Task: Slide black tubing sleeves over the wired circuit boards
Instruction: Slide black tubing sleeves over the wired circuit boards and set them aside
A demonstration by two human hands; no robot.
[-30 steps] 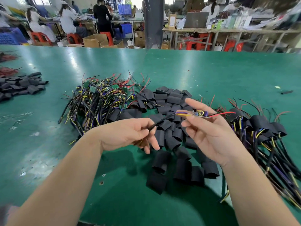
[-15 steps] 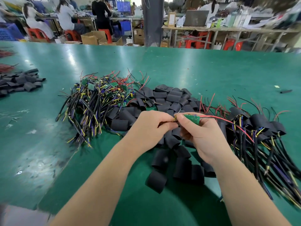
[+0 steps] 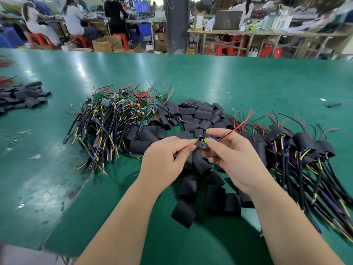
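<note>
Over the middle of the surface (image 3: 248, 83), the right hand (image 3: 235, 157) pinches the wired circuit board (image 3: 207, 140), its long axis running left-right, the left hand (image 3: 166, 159) pinches its leads (image 3: 196, 140), and loose black sleeves (image 3: 188, 187) lie directly beneath both hands.
</note>
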